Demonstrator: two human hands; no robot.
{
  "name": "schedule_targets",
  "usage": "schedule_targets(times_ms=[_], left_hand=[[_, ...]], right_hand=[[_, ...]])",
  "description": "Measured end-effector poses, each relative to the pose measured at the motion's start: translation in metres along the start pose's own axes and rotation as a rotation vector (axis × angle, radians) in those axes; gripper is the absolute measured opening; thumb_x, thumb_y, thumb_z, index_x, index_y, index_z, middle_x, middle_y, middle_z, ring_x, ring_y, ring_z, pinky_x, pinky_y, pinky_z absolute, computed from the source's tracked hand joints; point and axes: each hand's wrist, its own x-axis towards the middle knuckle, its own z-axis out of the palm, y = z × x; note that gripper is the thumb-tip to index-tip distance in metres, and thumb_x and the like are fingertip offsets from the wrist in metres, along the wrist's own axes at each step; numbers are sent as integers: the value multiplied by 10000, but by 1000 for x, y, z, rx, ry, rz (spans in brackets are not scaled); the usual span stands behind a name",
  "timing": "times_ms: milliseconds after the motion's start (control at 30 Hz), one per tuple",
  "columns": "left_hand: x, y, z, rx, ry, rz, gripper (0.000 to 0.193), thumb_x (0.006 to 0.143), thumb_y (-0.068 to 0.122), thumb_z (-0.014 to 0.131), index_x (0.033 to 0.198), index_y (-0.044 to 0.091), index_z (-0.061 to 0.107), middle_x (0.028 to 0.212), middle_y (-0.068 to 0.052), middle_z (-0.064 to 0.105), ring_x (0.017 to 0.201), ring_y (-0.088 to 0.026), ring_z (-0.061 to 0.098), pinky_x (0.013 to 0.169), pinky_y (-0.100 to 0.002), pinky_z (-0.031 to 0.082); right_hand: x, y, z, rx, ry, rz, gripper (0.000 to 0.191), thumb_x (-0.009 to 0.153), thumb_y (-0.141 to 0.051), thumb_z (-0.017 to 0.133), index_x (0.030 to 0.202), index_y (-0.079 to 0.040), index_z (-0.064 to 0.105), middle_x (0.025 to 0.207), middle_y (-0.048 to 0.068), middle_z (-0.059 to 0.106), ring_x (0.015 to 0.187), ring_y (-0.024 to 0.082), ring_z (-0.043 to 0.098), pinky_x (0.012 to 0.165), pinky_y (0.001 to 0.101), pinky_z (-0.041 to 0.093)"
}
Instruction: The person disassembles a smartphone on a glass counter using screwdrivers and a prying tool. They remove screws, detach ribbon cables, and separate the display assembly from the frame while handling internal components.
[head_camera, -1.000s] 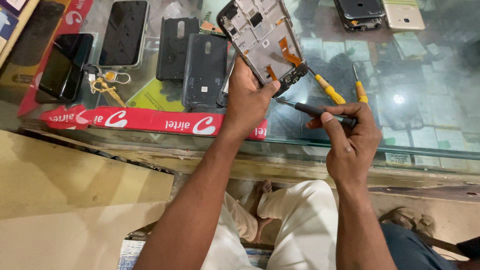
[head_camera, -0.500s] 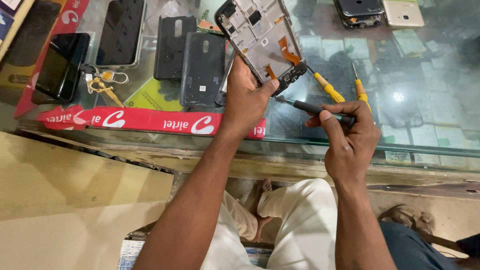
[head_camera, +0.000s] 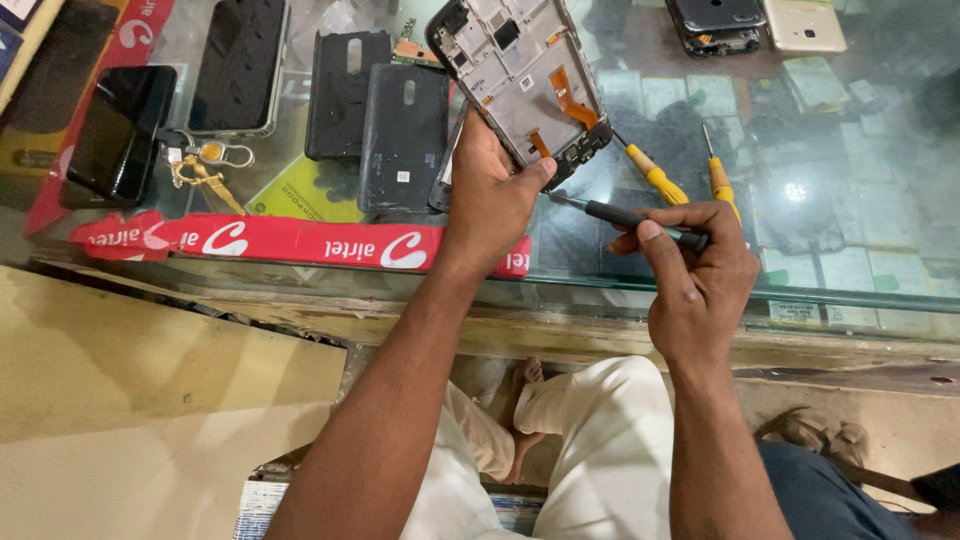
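Note:
My left hand (head_camera: 492, 190) grips the lower end of an opened phone frame (head_camera: 520, 70), grey inside with an orange flex cable, tilted up over the glass counter (head_camera: 830, 250). My right hand (head_camera: 695, 270) pinches a thin black screwdriver (head_camera: 625, 215) whose metal tip points left and meets the phone frame's bottom edge near my left thumb. Two yellow-handled screwdrivers (head_camera: 655, 180) lie on the glass just beyond my right hand.
Two black back covers (head_camera: 400, 135) and two dark phones (head_camera: 240, 65) lie on the counter's left, beside a key ring (head_camera: 200, 165). A red printed strip (head_camera: 300, 240) runs along the counter edge. More phones (head_camera: 720, 20) rest at the far right. My legs and feet show below.
The view shifted slightly. Both hands stay in place, with the screwdriver tip still at the phone frame's lower edge.

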Motion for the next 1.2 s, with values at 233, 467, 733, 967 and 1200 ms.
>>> schedule_targets(times_ms=[233,467,733,967,1200], left_hand=[[0,1,0,-2,-7,4,681,862,-207,587,1466,-35,324,1427,-193,532,1378,-249,552,1196,-397,438],[0,-4,-1,-17,-9,26,678,862,-220,582,1464,-39,329,1436,-191,528,1388,-246,541,1204,-392,429],[1,-4,0,-113,-21,40,733,858,-222,572,1500,-10,288,1463,-171,497,1401,-234,528,1225,-393,427],[13,23,4,219,-80,-200,770,726,-146,667,1414,-20,346,1332,-163,588,1234,-245,608,1028,-377,516],[15,45,15,174,-199,-463,671,682,-111,653,1325,-14,488,1182,-150,668,1069,-251,679,882,-384,574]], right_hand=[[1,0,0,5,-3,12,103,1070,-42,638,1083,44,583,955,146,740,887,185,763,806,272,607],[0,2,-1,27,-6,18,94,1068,-32,637,1085,44,583,982,154,739,891,190,759,819,281,613],[-3,9,-3,294,85,-1,61,1069,10,597,1096,40,551,970,160,678,810,232,732,777,367,637],[-1,15,-18,656,156,84,68,1076,-18,571,1123,21,541,898,209,675,774,256,686,744,421,610],[-2,17,-19,716,152,87,89,1099,-44,574,1156,7,528,933,224,685,798,252,678,752,418,600]])
